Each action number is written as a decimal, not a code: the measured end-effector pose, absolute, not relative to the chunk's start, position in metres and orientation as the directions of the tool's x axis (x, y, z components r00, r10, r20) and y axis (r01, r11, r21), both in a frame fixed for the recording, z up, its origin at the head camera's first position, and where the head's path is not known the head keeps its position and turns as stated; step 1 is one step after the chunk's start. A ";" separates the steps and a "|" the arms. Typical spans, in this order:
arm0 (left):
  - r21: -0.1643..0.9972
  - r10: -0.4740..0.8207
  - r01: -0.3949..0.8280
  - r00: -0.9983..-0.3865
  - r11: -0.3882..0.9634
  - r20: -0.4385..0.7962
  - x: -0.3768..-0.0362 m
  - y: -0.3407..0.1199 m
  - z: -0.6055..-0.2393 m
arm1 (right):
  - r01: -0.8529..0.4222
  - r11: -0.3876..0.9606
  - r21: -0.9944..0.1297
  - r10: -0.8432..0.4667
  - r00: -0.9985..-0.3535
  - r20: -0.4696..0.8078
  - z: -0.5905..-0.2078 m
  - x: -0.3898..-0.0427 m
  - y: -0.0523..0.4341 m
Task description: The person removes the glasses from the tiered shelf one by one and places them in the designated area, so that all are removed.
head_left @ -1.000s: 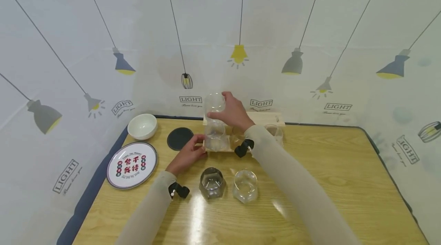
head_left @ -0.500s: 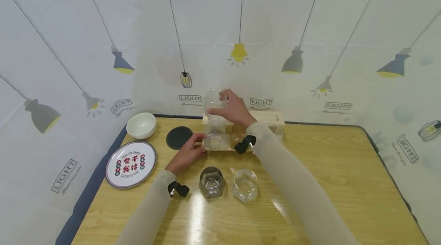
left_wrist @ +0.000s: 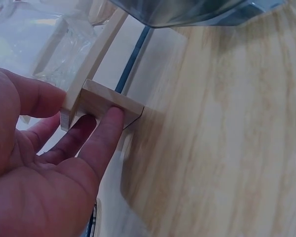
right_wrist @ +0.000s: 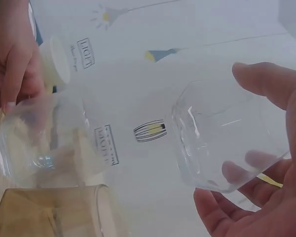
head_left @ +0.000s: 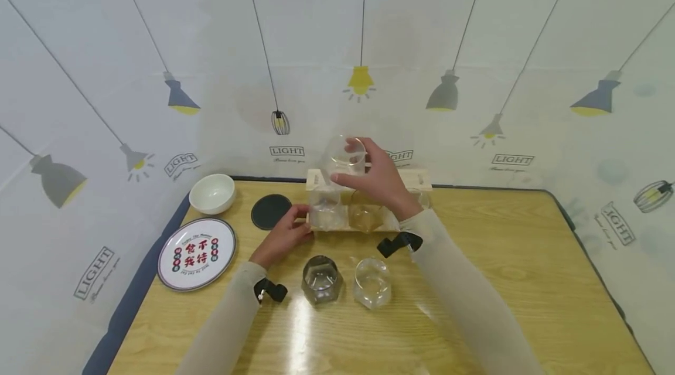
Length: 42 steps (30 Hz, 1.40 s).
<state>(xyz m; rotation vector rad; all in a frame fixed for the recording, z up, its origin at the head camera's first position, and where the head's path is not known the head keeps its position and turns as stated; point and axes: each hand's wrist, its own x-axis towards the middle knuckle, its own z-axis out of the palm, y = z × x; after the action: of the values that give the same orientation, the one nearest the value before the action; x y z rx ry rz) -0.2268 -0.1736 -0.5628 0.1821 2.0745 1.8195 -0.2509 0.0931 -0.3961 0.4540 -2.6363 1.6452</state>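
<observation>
Two hands busy: right hand (head_left: 381,179) has lifted the clear glass (head_left: 347,155) off the stack on the wooden rack (head_left: 369,224) and carried it a bit rightward since a second ago, when it hung straight over the glass in the rack's left slot (head_left: 324,211). It's now clear of that one, so the pull-out reads as done and the glass is free in the air, above the rack's left half, in front of the lamp-print backdrop (head_left: 474,70).

Grip: right fingers and thumb wrapped round the glass body, firm hold. Left hand (head_left: 285,235) pinches the rack's left end post, thumb on one side and fingers on the other, bracing it on the table (head_left: 501,281).

Orientation: glass is tilted, no longer upright; long axis leans off vertical, rim pointing up and toward the camera's right, base toward the palm side
</observation>
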 end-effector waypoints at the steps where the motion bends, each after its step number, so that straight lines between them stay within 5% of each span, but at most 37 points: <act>1: 0.976 0.333 -0.142 -0.923 0.164 -0.191 -0.227 -0.174 -0.563 | -0.257 0.390 -0.884 -0.244 -0.955 0.170 -0.396 -0.246 0.096; 17: 0.978 0.331 -0.136 -0.926 0.155 -0.181 -0.227 -0.173 -0.564 | -0.422 0.164 -0.892 -0.224 -0.896 0.383 -0.412 -0.174 0.148; 42: 0.975 0.331 -0.162 -0.921 0.151 -0.204 -0.226 -0.172 -0.563 | -0.365 0.227 -0.903 -0.325 -0.903 0.283 -0.505 -0.089 0.233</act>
<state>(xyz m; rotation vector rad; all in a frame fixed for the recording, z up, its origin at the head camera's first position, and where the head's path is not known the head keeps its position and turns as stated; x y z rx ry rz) -0.2265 -0.1724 -0.5626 0.1619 2.0645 1.8234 -0.0887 0.2328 -0.5047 0.6841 -2.4337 1.8068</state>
